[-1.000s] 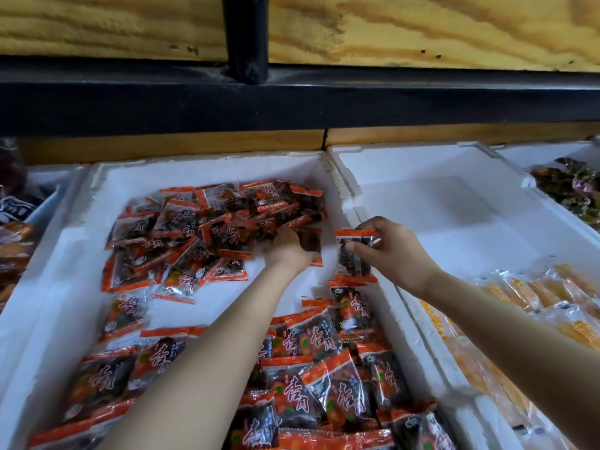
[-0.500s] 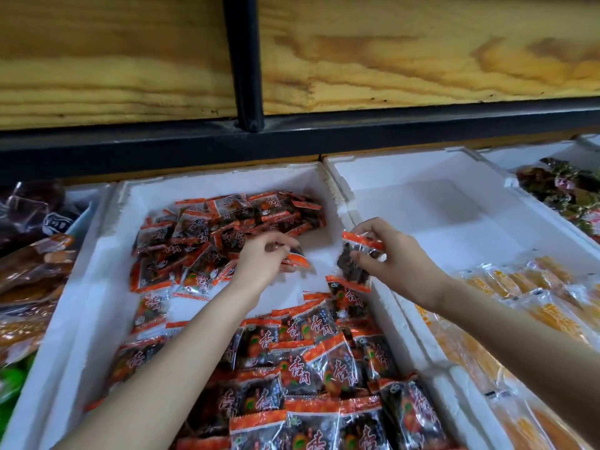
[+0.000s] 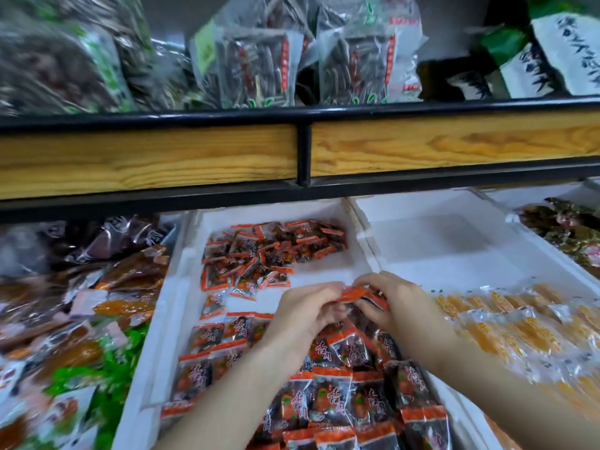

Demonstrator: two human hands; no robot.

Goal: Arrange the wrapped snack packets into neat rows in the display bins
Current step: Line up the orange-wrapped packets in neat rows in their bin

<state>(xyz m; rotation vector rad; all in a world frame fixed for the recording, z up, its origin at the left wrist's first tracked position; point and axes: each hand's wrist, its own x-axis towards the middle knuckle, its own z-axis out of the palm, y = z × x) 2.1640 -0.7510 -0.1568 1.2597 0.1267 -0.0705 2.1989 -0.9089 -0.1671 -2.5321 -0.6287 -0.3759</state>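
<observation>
Both the left hand (image 3: 305, 315) and the right hand (image 3: 399, 306) pinch one orange-edged snack packet (image 3: 355, 293) with curled fingers, its long axis lying left to right above the white foam bin (image 3: 177, 303). The rowed packets (image 3: 331, 404) below carry white brush characters, too blurred to read.

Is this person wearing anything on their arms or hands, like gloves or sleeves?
No. The left grip and right grip are plain bare hands, with no gloves, rings or watch showing. The left forearm and right forearm are bare too; no sleeve comes into view.

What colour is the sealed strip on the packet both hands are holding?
Orange-red, on the small wrapped snack packet; head view shows it.
</observation>
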